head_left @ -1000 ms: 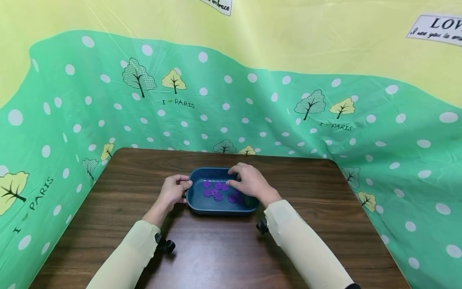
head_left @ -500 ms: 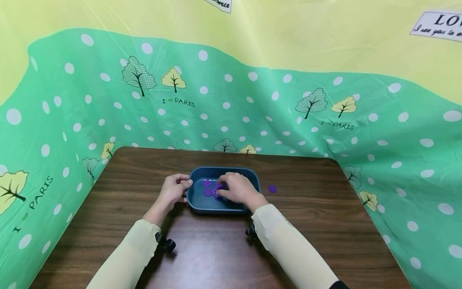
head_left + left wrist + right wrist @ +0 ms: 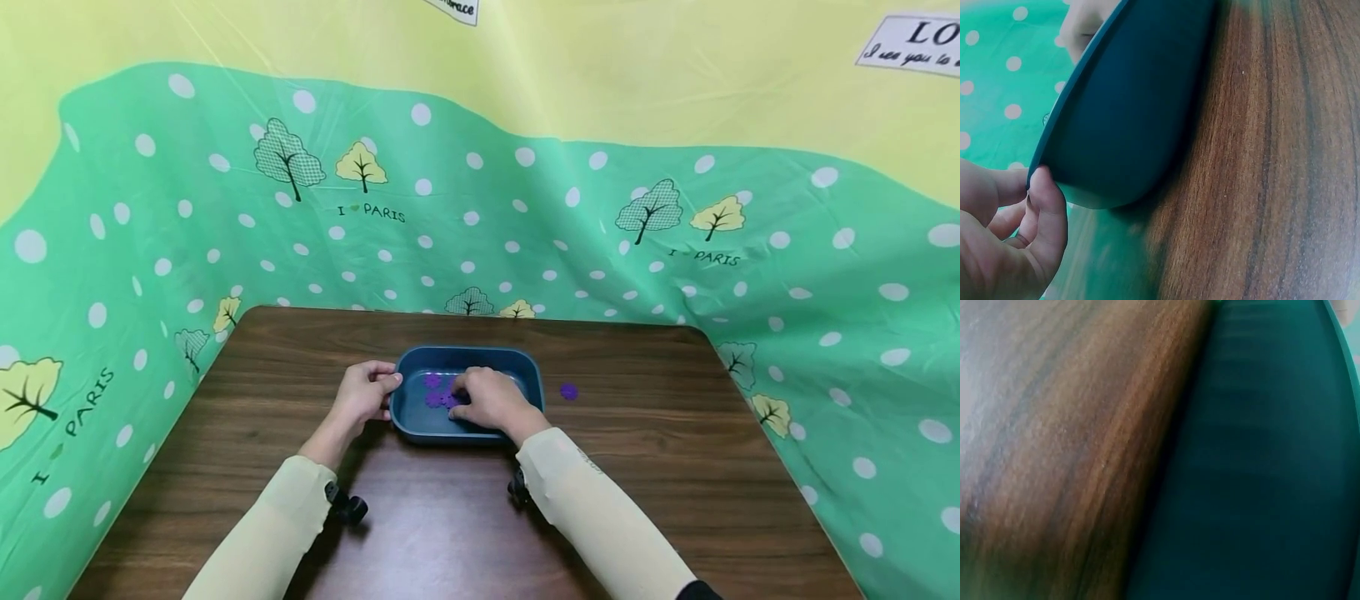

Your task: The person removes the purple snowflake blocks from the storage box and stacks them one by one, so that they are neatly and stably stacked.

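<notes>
right hand (image 3: 491,398): inside the dark-blue, round-cornered rectangular tray (image 3: 405,418), fingers bent at small purple flower-shaped pieces (image 3: 434,399); cannot tell if one is gripped. left hand (image 3: 363,393): pinching the tray's left rim. single purple scalloped piece (image 3: 569,392): on brown wood-grain bench (image 3: 637,475), right of the tray.

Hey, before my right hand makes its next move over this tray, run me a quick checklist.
1. Left hand on the tray: ok, thumb and fingers pinch its left rim.
2. Tray on the table: ok, it appears to sit flat.
3. Right hand at the purple pieces: ok, its fingers point down among them.
4. Piece secure in the right fingers: cannot tell, the hand hides that contact.
5. Lone purple piece away from the tray: ok, it lies apart, to the right.
6. Every piece inside countable: cannot tell, the right hand may cover some.
</notes>
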The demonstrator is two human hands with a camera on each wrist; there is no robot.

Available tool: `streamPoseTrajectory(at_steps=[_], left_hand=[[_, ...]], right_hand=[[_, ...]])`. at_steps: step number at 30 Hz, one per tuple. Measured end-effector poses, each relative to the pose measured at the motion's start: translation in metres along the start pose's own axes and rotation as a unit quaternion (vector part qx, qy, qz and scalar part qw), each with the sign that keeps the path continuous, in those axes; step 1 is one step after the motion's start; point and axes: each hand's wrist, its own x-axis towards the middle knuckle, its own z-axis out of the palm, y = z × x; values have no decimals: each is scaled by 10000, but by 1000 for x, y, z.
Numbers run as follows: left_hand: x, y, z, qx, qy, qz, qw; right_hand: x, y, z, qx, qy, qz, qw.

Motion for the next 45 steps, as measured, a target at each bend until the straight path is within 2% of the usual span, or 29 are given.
streamPoseTrajectory(at_steps=[17,27,40,45], left_hand=[[-1,1,0,-7,7,17,10000],[0,0,1,-47,29,1,10000],[2,-1,1,-2,31,14,10000],[1,-1,1,27,31,38,10000]], right_hand=[[2,-2,3,14,86,-189,9998],[3,0,3,-204,151,-315,9992],[-5,11,-5,769,323,-305,9960],[-8,18,-13,1134,404,-647,9906]])
